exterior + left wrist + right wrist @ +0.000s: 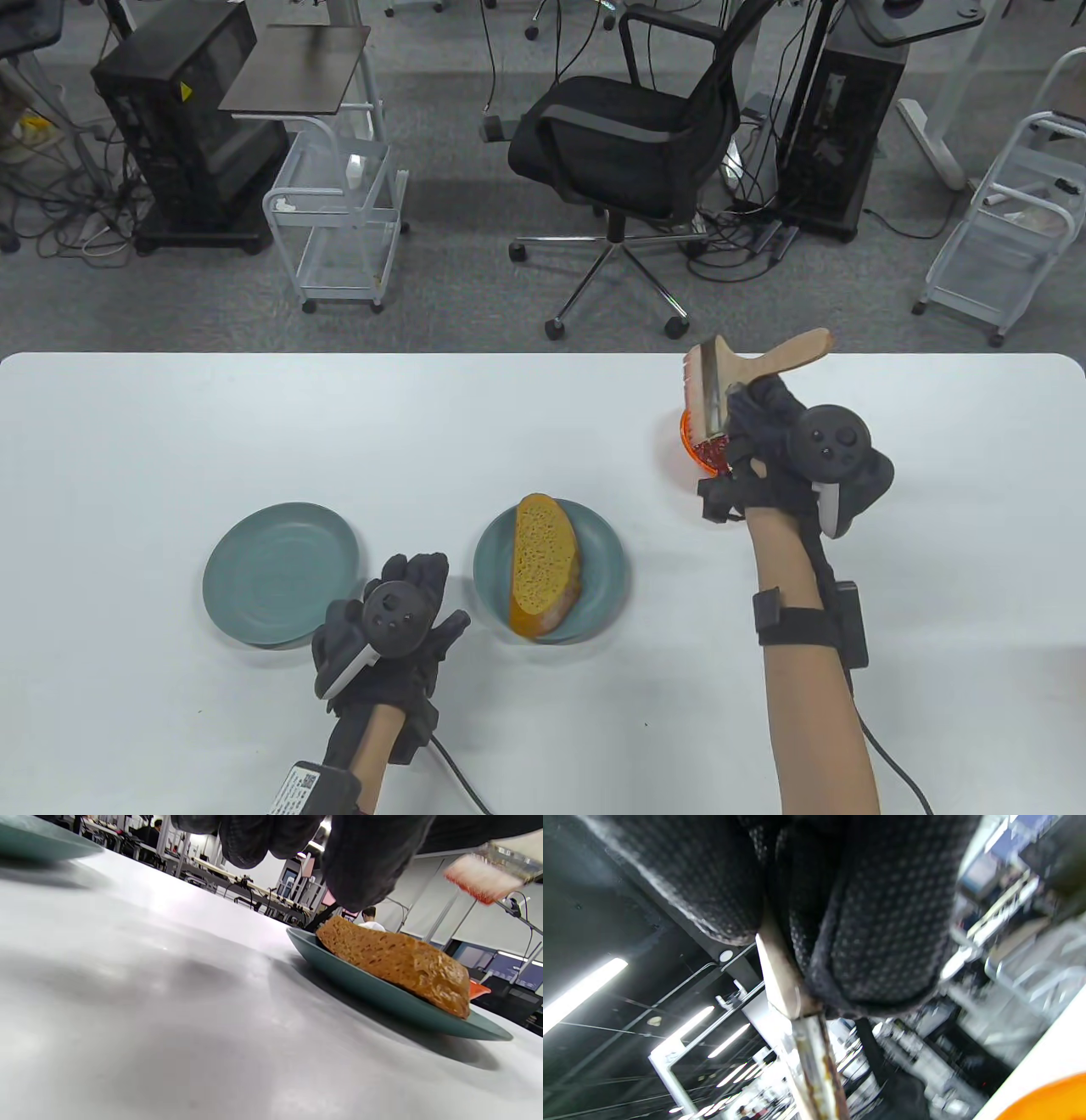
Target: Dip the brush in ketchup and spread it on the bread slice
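Observation:
My right hand [768, 429] grips a wide wooden-handled brush [721, 382] at the table's right side, bristles to the left with red ketchup on their tips. It is lifted over an orange ketchup dish [694, 446], partly hidden by the hand. In the right wrist view my fingers [874, 921] wrap the brush ferrule [810, 1052]. A bread slice [543, 564] lies on a teal plate [607, 556] at the centre. My left hand [399, 620] rests flat on the table just left of that plate, holding nothing. The left wrist view shows the bread [398, 963] and the brush bristles [481, 878].
A second, bare teal plate [280, 573] lies left of my left hand. Beyond the table's far edge stand an office chair [628, 144], wire carts and computer towers on the floor.

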Demonstrator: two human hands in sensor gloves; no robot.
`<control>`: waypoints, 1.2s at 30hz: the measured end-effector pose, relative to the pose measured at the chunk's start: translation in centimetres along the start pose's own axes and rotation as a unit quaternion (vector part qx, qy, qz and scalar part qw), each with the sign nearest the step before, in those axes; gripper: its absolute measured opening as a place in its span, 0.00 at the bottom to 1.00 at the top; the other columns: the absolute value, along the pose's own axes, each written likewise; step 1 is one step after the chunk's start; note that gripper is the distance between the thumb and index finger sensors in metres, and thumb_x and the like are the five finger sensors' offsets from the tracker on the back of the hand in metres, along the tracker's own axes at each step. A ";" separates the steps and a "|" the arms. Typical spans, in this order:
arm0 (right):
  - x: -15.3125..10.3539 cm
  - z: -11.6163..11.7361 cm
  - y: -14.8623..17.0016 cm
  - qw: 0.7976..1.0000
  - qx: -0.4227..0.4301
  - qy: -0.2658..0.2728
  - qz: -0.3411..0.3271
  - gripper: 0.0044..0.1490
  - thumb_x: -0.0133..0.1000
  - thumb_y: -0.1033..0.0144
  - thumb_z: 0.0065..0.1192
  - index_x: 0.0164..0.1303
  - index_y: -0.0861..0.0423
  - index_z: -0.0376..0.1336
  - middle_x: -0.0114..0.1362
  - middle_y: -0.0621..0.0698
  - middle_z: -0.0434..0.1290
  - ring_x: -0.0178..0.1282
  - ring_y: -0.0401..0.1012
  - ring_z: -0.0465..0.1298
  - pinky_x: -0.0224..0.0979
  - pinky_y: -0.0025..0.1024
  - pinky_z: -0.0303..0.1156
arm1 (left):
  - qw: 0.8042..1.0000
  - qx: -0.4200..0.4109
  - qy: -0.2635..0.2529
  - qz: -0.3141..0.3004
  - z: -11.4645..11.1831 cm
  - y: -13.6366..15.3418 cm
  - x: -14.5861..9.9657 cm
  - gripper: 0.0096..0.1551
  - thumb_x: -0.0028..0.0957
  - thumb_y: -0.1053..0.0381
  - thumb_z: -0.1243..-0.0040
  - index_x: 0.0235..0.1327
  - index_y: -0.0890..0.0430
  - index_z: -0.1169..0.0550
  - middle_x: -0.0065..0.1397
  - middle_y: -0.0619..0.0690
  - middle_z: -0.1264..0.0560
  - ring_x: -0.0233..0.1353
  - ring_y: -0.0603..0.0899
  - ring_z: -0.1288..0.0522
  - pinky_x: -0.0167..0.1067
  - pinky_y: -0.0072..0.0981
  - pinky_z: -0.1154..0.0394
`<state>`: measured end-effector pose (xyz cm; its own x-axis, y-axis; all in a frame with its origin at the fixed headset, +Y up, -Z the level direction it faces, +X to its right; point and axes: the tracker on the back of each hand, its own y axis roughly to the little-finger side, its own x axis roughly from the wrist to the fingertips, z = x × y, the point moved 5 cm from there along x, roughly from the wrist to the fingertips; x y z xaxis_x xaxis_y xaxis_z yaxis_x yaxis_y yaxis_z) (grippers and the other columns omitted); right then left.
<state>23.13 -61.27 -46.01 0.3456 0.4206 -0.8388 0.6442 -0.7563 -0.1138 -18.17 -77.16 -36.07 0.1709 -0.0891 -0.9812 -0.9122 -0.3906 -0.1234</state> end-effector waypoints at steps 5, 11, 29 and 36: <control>-6.1 5.2 0.6 0.986 0.093 -0.124 0.062 0.30 0.53 0.62 0.77 0.59 0.66 0.70 0.54 0.66 0.79 0.42 0.52 0.91 0.39 0.33 0.92 | 0.999 -0.010 0.032 -0.004 -0.7 -0.9 2.6 0.37 0.65 0.46 0.38 0.83 0.53 0.39 0.85 0.56 0.39 0.84 0.67 0.48 0.72 0.57 0.51; -11.4 10.5 1.8 0.966 0.129 -0.182 0.132 0.30 0.54 0.63 0.75 0.59 0.68 0.68 0.54 0.68 0.78 0.42 0.53 0.91 0.40 0.33 0.92 | 0.998 0.023 0.052 -0.017 -2.0 -2.1 3.6 0.33 0.66 0.45 0.41 0.82 0.49 0.37 0.85 0.52 0.37 0.84 0.66 0.47 0.72 0.58 0.51; -11.5 9.3 2.8 0.989 0.060 -0.119 0.058 0.30 0.55 0.63 0.74 0.59 0.68 0.68 0.54 0.67 0.78 0.42 0.52 0.91 0.40 0.32 0.92 | 0.997 0.020 0.078 -0.011 -3.1 -1.9 3.4 0.28 0.68 0.45 0.47 0.80 0.49 0.30 0.86 0.56 0.42 0.84 0.68 0.48 0.72 0.62 0.51; -13.5 12.8 2.0 0.967 0.126 -0.199 0.092 0.30 0.55 0.64 0.74 0.60 0.68 0.68 0.54 0.68 0.78 0.42 0.52 0.91 0.40 0.33 0.92 | 0.997 0.018 0.077 -0.008 -3.2 -1.8 3.2 0.28 0.68 0.45 0.48 0.80 0.49 0.31 0.85 0.56 0.42 0.84 0.68 0.48 0.72 0.62 0.51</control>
<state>11.03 -74.91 -41.78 0.1155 0.0789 -0.9902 0.3931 -0.9191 -0.0274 -14.84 -79.67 -38.52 0.2388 -0.2243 -0.9448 -0.9209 -0.3610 -0.1470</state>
